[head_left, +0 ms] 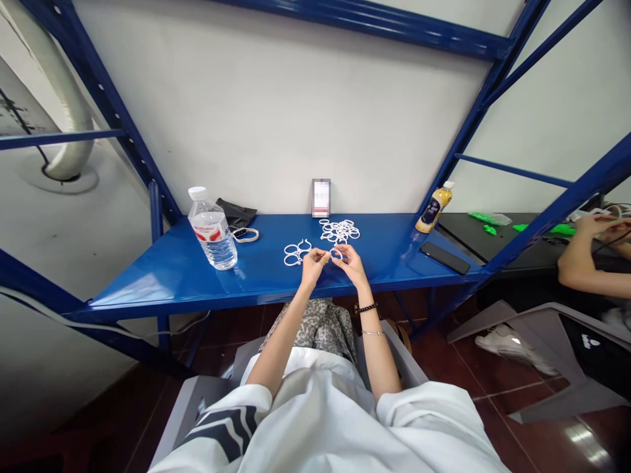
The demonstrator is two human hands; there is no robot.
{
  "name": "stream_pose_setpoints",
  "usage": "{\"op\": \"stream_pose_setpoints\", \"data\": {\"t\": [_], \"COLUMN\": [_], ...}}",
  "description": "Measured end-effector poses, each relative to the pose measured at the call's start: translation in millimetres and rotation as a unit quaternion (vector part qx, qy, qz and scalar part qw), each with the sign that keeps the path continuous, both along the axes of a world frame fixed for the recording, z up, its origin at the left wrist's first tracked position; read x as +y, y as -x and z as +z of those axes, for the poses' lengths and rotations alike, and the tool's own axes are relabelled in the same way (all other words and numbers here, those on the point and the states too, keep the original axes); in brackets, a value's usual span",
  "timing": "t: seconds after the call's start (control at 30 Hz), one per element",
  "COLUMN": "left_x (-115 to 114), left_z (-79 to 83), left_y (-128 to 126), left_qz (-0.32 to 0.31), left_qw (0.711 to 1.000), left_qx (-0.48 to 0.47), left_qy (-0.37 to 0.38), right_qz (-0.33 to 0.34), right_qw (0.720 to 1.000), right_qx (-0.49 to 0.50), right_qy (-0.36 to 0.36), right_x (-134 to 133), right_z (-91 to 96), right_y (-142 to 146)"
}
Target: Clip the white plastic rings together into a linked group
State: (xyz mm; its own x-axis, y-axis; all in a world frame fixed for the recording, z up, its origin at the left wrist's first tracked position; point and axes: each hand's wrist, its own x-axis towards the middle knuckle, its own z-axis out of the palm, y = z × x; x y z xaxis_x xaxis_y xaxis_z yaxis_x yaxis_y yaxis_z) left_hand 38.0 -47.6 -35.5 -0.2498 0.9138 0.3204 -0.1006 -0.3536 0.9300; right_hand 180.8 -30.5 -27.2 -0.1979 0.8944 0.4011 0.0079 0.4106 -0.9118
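Just above the front part of the blue table, both hands meet at one thin white plastic ring point(340, 252). The ring's left side is pinched between the fingertips of my left hand point(313, 266). On its other side, the thumb and fingers of my right hand point(351, 265) close around it. A loose heap of similar white rings point(340, 230) lies right behind my hands. To the left of my left hand is a smaller group of white rings point(292, 259), some with a small gap or clasp. Fine details of the held ring are too small to make out.
A water bottle point(214, 233), a pale wristband point(246, 234) and a black pouch point(235, 213) are on the left. A phone point(321, 197) leans at the back wall. At right are a yellow drink bottle point(434, 209), a dark phone point(444, 257) and another person's arm point(586, 263).
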Motion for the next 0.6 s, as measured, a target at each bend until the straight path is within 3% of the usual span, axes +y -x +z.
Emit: {"op": "stream_pose_setpoints", "data": {"t": [0.6], "left_x": [0.8], "left_z": [-0.5], "left_y": [0.1], "left_qz": [-0.009], "left_qw": [1.0], "left_qx": [-0.004], "left_qy": [0.002], "right_qz": [-0.009], "right_qw": [1.0], "right_qx": [0.009], "right_qy": [0.0], "right_x": [2.8], "right_z": [-1.7], "right_y": [0.2]}}
